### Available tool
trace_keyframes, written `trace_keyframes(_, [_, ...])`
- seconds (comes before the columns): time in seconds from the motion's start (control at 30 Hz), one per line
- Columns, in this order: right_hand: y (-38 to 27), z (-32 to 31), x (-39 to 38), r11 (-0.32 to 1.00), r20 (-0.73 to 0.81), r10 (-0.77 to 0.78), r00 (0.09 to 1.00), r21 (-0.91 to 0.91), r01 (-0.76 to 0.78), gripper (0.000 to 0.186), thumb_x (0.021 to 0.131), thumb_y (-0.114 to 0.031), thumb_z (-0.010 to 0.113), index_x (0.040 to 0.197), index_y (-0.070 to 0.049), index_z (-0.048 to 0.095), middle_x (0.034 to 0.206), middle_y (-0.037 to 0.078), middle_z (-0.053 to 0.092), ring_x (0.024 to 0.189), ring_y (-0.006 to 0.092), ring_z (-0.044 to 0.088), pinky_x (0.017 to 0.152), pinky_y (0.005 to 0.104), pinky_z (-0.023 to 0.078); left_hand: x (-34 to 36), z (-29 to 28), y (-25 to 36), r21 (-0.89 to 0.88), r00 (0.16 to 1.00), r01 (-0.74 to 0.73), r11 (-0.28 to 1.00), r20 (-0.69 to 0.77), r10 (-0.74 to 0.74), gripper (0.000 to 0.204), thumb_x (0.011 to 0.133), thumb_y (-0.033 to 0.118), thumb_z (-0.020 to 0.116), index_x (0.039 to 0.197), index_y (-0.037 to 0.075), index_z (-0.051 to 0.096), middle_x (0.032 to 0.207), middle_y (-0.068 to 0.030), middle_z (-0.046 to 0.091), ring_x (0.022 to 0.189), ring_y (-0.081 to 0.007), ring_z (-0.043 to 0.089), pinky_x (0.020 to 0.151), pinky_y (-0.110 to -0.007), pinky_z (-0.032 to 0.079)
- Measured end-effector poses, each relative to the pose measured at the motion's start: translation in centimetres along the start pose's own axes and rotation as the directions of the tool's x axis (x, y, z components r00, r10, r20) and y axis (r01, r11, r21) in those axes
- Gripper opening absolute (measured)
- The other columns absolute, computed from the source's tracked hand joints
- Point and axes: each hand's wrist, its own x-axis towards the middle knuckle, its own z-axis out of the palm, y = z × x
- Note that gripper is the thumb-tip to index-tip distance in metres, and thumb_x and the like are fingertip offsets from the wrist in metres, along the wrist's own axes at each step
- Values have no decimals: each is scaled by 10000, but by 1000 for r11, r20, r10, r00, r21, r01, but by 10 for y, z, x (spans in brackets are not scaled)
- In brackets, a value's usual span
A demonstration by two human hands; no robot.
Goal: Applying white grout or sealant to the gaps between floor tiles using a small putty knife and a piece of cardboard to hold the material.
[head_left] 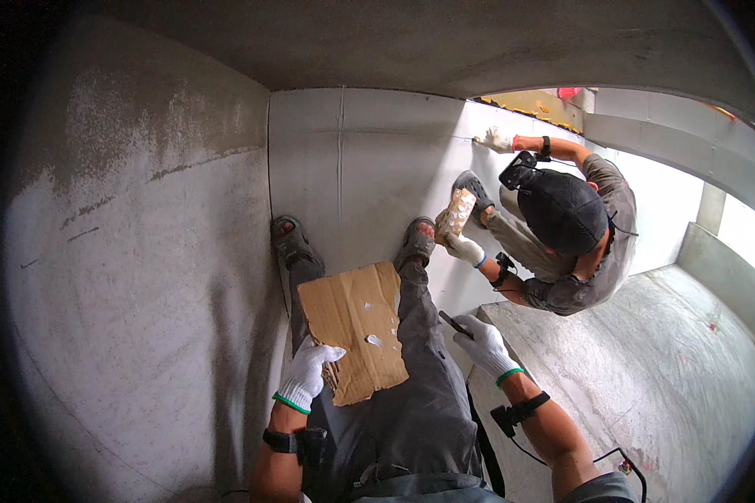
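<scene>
I see my left hand (pixel 306 375) at about seven o'clock, in a white knit glove, its grip closed on the lower left edge of a torn piece of brown cardboard (pixel 356 329). The cardboard lies flat across my grey-trousered legs near the centre of the view, tilted, with pale specks on its face. My right hand (pixel 484 344), also gloved, sits at about five o'clock, just right of my right knee; its grip is narrow, pinched on a small dark tool (pixel 455 324) whose tip points toward ten o'clock. My sandalled feet rest against the grey wall (pixel 352 159) at twelve o'clock. At two o'clock a co-worker (pixel 575 243) in a dark cap crouches, one gloved hand (pixel 497 140) pressed on the wall, the other hand (pixel 465 249) holding a speckled brown block (pixel 457 212) just beside my right foot.
</scene>
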Motion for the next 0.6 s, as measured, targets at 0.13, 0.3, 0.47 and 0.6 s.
trace_keyframes(0.13, [-1, 1, -1, 1000, 8, 27, 1000, 6, -27, 396, 908, -179, 710, 1295, -107, 663, 1027, 198, 762, 950, 357, 754, 819, 426, 575, -6, 9, 9, -21, 1000, 23, 1000, -20, -23, 499, 849, 97, 693, 1336, 34, 606, 1187, -72, 693, 1074, -212, 669, 982, -361, 528])
trace_keyframes(0.3, [4, 3, 0, 1000, -22, 27, 999, -5, -27, 396, 911, -202, 718, 1296, -120, 667, 1034, 190, 767, 957, 354, 755, 828, 424, 575, -3, 9, 9, -45, 1000, -14, 999, 15, 15, 452, 831, 54, 678, 1282, 27, 655, 1126, -47, 720, 1028, -176, 686, 960, -319, 535])
trace_keyframes(0.47, [0, 0, -1, 1000, -14, 19, 1000, 11, -18, 414, 905, -204, 732, 1292, -71, 669, 1140, 191, 759, 1076, 363, 733, 908, 421, 567, -5, 7, 5, -56, 999, -31, 998, 3, 32, 398, 846, 100, 670, 1237, 26, 677, 1113, -56, 726, 1031, -170, 674, 955, -315, 517])
trace_keyframes(0.6, [5, 2, 0, 1000, -4, 14, 1000, 24, -14, 413, 904, -202, 735, 1293, -78, 670, 1136, 190, 759, 1083, 361, 731, 912, 424, 565, -3, 5, 4, -53, 999, -33, 998, 41, 35, 400, 844, 106, 673, 1235, 24, 679, 1107, -59, 725, 1035, -173, 670, 965, -324, 515])
